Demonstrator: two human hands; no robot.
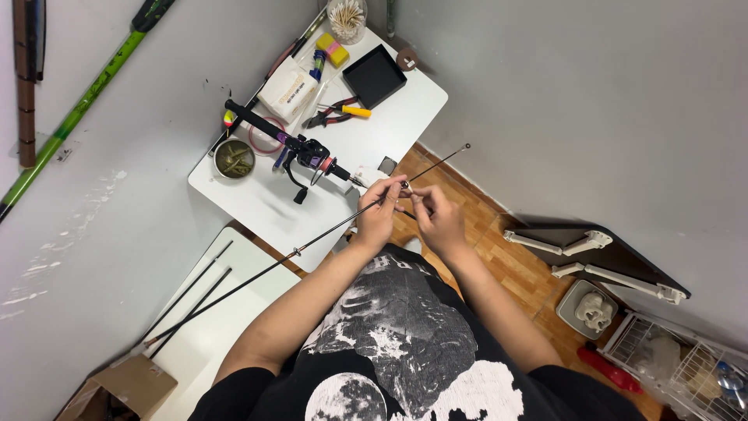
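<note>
The person holds a thin black rod section (312, 242) across the body, above the edge of the white counter (257, 199). The left hand (379, 214) has its grip closed around the rod near one small guide ring, and the right hand (438, 221) pinches something very fine just beside that ring; it is too small to say what. I judge the step in hand is fine work at this guide. The next move calls for a steady rod and a precise pinch. A rod handle with reel (300, 146) lies on the counter behind, near pliers (336, 114).
</note>
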